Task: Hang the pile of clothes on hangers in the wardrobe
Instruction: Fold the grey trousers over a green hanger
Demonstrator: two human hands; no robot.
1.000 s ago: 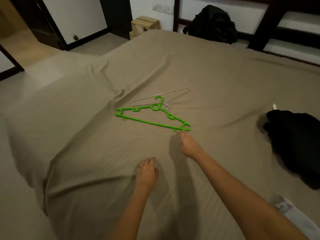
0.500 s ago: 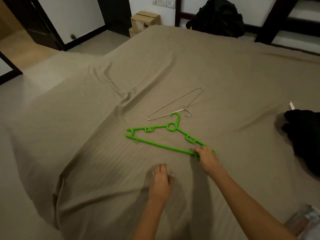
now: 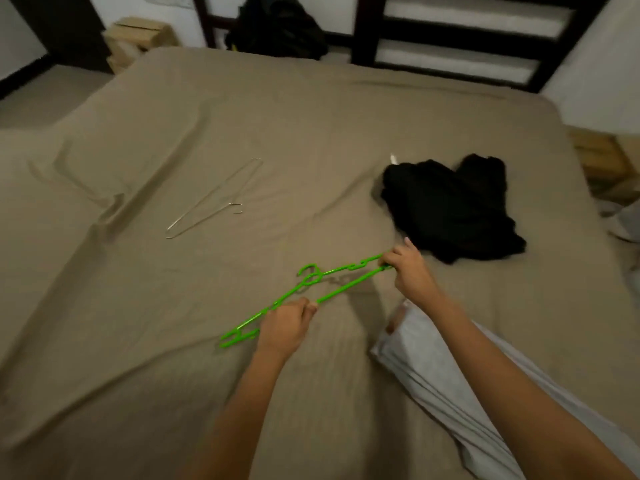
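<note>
On the bed [image 3: 311, 116] with its tan striped sheet, near the front middle: green plastic clothes hanger [image 3: 346, 287], held by both hands and tilted, one end low-left, the other up-right. Left hand [image 3: 285, 327] has its fingers curled round the bars near the lower-left end; right hand [image 3: 408, 268] pinches the upper-right tip, with one finger sticking up. Hanger's hook and ring sit between the two hands, pointing away from the person. Shadow on the sheet just under the bars, so it looks lifted slightly off the bed, but can't confirm. Crumpled black clothing pile [image 3: 450, 206] lies on the sheet just beyond the right hand, close but not touching. Small white item [image 3: 393, 158] at the pile's far-left edge — too small to identify. Thin metal wire hanger [image 3: 214, 199] lies flat on the sheet, well left of the pile and apart from the green one. Pale grey ribbed cloth [image 3: 433, 375] lies under the right forearm. Past the far edge of the bed: dark bag [image 3: 277, 26] and a light wooden box [image 3: 138, 39] on the floor.
</note>
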